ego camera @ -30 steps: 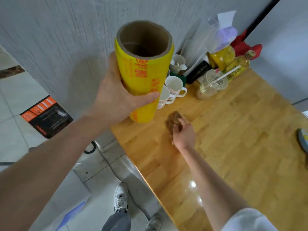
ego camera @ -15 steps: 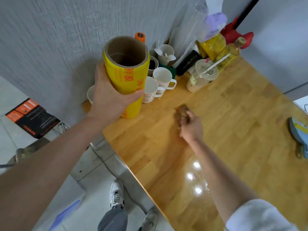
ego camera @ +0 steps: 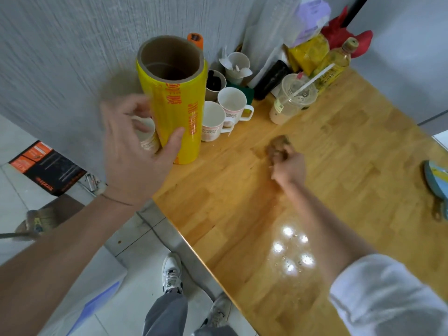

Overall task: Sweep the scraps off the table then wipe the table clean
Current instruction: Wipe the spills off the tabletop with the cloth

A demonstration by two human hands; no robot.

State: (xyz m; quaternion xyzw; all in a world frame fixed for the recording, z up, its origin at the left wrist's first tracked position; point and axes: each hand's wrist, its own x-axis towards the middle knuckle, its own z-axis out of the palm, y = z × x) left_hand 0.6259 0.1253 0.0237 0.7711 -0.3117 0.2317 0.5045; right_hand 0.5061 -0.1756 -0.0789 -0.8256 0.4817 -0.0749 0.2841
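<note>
A tall yellow roll of cling film (ego camera: 179,112) stands upright on the wooden table (ego camera: 242,202) near its far left corner. My left hand (ego camera: 135,161) is beside the roll with fingers spread and blurred, and only the thumb tip touches the roll. My right hand (ego camera: 289,166) grips a crumpled brown cloth (ego camera: 277,145) and presses it on the tabletop in the middle. Small crumbs (ego camera: 294,260) lie in the glare patch near the front edge.
White mugs (ego camera: 212,122) crowd just right of the roll. Behind them stand a plastic cup with a straw (ego camera: 294,98), an oil bottle (ego camera: 337,61) and bags against the wall. A blue object (ego camera: 436,180) lies at the right edge. A broom (ego camera: 36,221) is on the floor.
My left hand has set the yellow roll down on the table corner and let go of it. My right hand has slid the cloth further right and away from me.
</note>
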